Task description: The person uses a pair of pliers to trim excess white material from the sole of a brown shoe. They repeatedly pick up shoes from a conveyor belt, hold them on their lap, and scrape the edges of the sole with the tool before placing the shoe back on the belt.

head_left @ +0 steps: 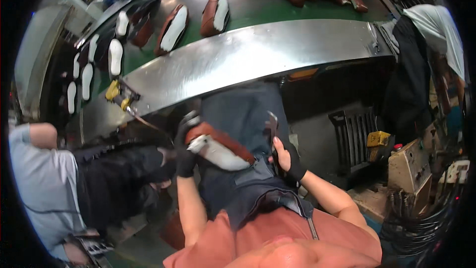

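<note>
My left hand (pixel 185 144), in a black fingerless glove, is closed around one end of a brown shoe upper (pixel 223 153) above my lap. The shoe lies bottom-up and tilted, its pale insole board facing me. My right hand (pixel 288 161), also gloved, is wrapped round a dark metal hand tool (pixel 271 125) with a shiny tip pointing away from me. Its exact kind does not show clearly. The tool is apart from the shoe, just to its right.
Beyond my knees runs a metal ledge (pixel 238 49) beside a green conveyor (pixel 253 12) carrying several brown shoes (pixel 216 14). A yellow tool (pixel 119 95) with a hose rests on the ledge. A co-worker (pixel 47 178) sits at left; a control box (pixel 409 166) stands at right.
</note>
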A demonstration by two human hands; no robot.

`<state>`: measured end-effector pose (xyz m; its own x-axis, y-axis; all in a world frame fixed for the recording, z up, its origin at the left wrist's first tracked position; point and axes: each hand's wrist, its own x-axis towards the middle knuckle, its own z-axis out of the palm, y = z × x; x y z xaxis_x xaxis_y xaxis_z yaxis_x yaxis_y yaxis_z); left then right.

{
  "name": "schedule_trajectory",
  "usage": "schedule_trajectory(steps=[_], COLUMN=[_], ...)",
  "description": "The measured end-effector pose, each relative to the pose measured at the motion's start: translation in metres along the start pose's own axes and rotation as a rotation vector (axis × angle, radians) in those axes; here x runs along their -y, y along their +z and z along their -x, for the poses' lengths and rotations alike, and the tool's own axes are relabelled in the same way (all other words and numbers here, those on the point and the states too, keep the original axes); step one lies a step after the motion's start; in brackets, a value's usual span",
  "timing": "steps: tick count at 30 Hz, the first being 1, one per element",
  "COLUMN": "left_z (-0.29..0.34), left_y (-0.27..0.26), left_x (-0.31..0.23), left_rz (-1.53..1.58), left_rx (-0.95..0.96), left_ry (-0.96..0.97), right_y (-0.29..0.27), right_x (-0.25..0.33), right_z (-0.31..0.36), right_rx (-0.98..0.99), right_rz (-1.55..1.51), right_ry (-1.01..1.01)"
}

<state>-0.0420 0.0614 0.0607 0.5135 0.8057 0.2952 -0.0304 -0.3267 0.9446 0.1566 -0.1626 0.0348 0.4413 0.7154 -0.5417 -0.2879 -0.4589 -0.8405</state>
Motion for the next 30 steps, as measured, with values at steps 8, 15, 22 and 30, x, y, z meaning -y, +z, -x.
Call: schedule_trajectory(steps=[8, 15, 22, 30], left_z=[-0.048, -0.049, -0.041, 0.008], left_y=[0.078, 0.086, 0.078, 0.034], left_x=[-0.032, -0.026, -0.003, -0.041], left_rz=[-0.002, 0.469, 0.147, 0.12], left_rx=[0.318, 0.278, 0.314, 0.301], left_ry=[-0.055, -0.209, 0.092, 0.006], right_y=[0.019, 0.026, 0.045, 0.057], right_x=[0.053, 0.063, 0.05, 0.031], right_z=[0.044, -0.002, 0.01, 0.024], right_rx=[0.34, 0.449, 0.284, 0.461], right_rz=[-0.058, -0.098, 0.111, 0.509], right_ry=[-0.078, -0.036, -0.071, -0.593])
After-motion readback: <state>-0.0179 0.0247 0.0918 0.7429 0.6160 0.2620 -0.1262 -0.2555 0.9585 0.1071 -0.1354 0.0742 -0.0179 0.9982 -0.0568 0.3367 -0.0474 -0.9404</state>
